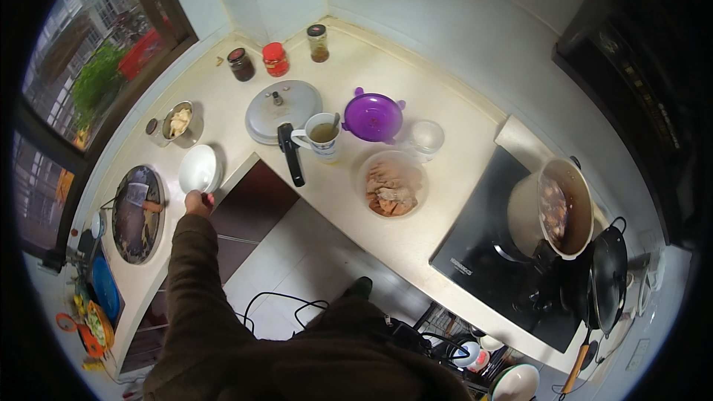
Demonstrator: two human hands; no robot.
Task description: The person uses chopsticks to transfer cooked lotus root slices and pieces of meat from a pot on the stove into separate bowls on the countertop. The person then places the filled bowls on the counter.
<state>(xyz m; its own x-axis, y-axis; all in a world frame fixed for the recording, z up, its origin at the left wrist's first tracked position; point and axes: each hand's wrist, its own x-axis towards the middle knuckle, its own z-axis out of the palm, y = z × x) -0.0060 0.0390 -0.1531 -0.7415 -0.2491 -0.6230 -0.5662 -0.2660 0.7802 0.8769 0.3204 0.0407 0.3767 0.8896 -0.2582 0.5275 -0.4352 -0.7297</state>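
My left hand (pixel 199 203) grips the near rim of a white bowl (pixel 199 169) at the counter's left side. Just left of that hand lies a dark round chopping board (pixel 135 234) with a cleaver (pixel 137 195) on it, its wooden handle towards the hand. Beyond the bowl stands a metal cup (pixel 186 128) holding pale pieces of food. My right hand is out of view. Before me are a white mug (pixel 323 142) with liquid and a spoon, a grey pressure cooker lid (pixel 283 108) with a black handle, and a translucent bowl (pixel 419 189) of pinkish-brown food.
A purple plastic lid (pixel 372 117) lies beside a small clear container (pixel 428 136). Jars, one a red-capped jar (pixel 275 59), line the back corner. An open pressure cooker (pixel 548 211) with food stands on the black cooktop (pixel 473 234), near a wok (pixel 607 275). Cables (pixel 278 296) cross the floor.
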